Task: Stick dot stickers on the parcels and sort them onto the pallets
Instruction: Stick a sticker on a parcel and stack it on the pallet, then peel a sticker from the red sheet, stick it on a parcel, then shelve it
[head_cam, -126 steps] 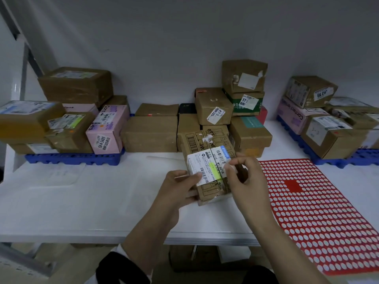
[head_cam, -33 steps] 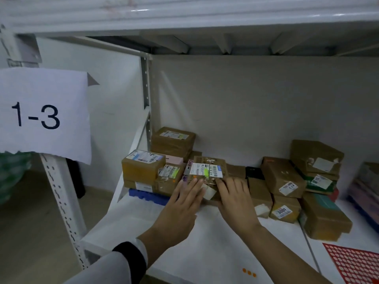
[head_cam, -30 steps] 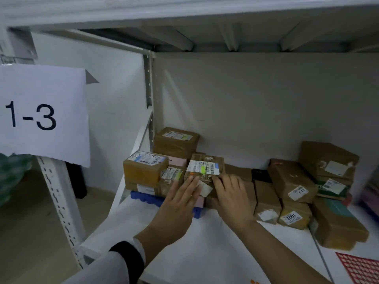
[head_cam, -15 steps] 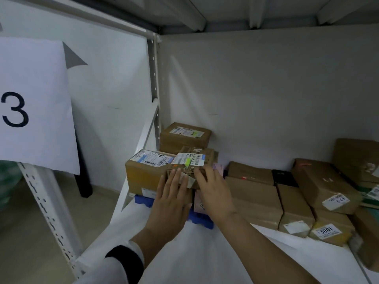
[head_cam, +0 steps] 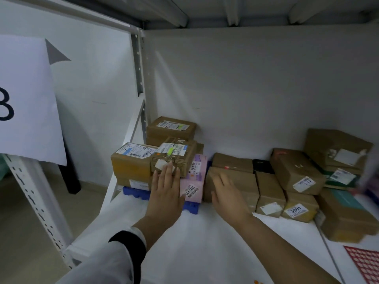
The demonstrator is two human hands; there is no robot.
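Observation:
A small brown parcel [head_cam: 176, 155] with a white label and a green mark lies on top of the stack on the blue pallet [head_cam: 136, 192] at the left. My left hand [head_cam: 166, 193] is flat, its straight fingertips touching the front of that parcel. My right hand [head_cam: 227, 195] hovers with relaxed fingers, holding nothing, in front of a long brown box [head_cam: 231, 185]. A pink parcel [head_cam: 194, 181] stands on the pallet between the hands. The red dot sticker sheet [head_cam: 367, 265] shows at the bottom right corner.
More brown parcels [head_cam: 297, 173] are piled on the white shelf [head_cam: 205, 242] in the middle and right. A white shelf post [head_cam: 30, 193] carries a paper sign [head_cam: 24, 99] at the left. The shelf above hangs low overhead.
The parcel was carried from near the sticker sheet onto the left pallet stack. Since half a second ago my right hand has let go and drawn back to the right; my left hand has slid lower.

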